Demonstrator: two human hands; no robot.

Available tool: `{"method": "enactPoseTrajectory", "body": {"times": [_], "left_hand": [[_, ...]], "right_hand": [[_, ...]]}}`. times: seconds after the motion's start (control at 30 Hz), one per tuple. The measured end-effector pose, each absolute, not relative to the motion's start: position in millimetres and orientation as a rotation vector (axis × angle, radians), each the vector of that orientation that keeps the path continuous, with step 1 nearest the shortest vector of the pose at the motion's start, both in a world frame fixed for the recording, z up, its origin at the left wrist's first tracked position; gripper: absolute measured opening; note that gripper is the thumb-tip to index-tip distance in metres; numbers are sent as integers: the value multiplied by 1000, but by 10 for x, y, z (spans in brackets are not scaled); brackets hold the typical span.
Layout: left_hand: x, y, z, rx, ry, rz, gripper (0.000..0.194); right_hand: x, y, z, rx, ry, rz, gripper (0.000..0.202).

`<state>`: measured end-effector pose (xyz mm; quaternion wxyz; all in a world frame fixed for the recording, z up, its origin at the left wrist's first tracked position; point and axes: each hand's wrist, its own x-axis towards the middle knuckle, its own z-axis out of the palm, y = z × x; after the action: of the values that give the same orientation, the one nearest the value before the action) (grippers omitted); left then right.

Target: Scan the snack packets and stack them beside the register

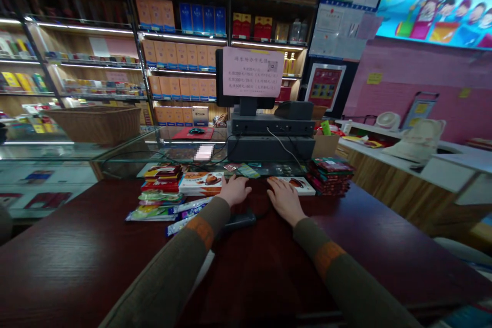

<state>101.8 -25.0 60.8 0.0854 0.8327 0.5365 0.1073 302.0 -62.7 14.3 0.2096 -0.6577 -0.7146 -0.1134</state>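
Observation:
My left hand touches the right end of a white snack box with a brown and orange picture; its fingers are stretched and apart. Across a gap, my right hand lies over the left end of a similar white box, fingers spread. Both boxes lie flat at the back of the dark wooden table. Below my left wrist is a dark handheld device, partly hidden by my sleeve. Several colourful snack packets and blue-purple sachets lie left of my left hand.
Dark red packets are stacked at the right, and red and yellow packs at the left. Behind stand a glass counter, a cash register with a paper sign, and a wicker basket.

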Motion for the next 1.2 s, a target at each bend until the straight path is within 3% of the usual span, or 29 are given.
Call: {"method": "enactPoseTrajectory", "body": {"times": [0.63,1.2], "left_hand": [[-262,-250,507,2302,1865,504,42],[-669,-309,343,2306,2061,707,39]], "right_hand": [[2114,-412,307,-1641,-2143,-32,40],[1747,-326,288,-1622,-2123,132,43]]}}
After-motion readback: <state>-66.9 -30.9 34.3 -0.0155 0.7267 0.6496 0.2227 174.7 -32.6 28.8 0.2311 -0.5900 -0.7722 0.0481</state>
